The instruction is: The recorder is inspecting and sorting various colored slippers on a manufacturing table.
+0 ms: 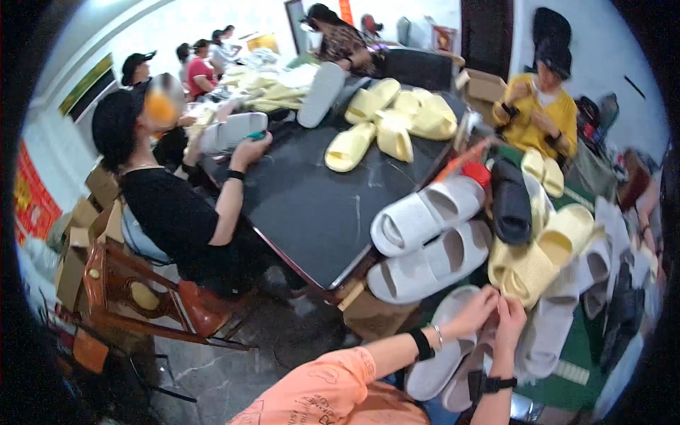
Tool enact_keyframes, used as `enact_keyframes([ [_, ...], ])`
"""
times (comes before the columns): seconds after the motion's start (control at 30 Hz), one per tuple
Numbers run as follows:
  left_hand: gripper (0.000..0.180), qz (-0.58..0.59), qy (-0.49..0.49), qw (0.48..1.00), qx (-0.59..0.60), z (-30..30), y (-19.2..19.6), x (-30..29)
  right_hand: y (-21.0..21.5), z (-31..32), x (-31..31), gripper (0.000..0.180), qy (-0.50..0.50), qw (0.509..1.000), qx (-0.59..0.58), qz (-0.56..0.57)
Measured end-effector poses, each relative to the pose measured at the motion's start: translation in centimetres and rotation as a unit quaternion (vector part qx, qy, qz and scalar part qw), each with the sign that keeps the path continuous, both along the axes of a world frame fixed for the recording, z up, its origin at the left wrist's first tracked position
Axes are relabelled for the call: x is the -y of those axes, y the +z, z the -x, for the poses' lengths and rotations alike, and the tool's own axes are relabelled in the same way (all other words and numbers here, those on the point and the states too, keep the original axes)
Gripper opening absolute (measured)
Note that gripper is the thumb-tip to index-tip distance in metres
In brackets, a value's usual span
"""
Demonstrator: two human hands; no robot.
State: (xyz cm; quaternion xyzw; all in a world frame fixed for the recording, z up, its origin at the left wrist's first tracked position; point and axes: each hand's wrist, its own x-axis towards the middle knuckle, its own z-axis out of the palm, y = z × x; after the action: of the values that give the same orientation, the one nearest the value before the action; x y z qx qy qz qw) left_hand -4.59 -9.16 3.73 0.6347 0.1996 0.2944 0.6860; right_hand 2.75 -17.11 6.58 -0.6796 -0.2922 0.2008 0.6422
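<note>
My left hand (477, 313) and my right hand (509, 323) are close together at the front edge of a pile of slippers, fingertips pinched and almost touching. Whatever lies between the fingers is too small or hidden to make out. Just beyond the fingertips is the toe of a pale yellow slipper (545, 256). Below my hands and between my forearms lie grey slippers (433, 365), partly covered by my arms. Two more grey slippers (430, 262) rest side by side to the left of the yellow one. A black slipper (511, 205) lies behind it.
A dark table (304, 191) stands ahead to the left, with several yellow slippers (393, 134) on it. A person in black (173, 205) at its left side handles a grey slipper. Another person in yellow (542, 117) sits at the far right. A wooden chair (152, 297) stands at left.
</note>
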Motion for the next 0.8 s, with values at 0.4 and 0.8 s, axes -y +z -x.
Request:
enact_keyframes([
  [0.4, 0.015, 0.115, -0.008, 0.990, 0.085, 0.5, -0.3, -1.4, -0.5, 0.8, -1.3, 0.018, 0.002, 0.995, 0.079, 0.054],
  [0.8, 0.020, 0.100, 0.065, 0.992, 0.029, 1.4, 0.8, -1.3, -0.2, 1.5, -1.3, 0.014, 0.034, 0.985, 0.162, 0.039],
])
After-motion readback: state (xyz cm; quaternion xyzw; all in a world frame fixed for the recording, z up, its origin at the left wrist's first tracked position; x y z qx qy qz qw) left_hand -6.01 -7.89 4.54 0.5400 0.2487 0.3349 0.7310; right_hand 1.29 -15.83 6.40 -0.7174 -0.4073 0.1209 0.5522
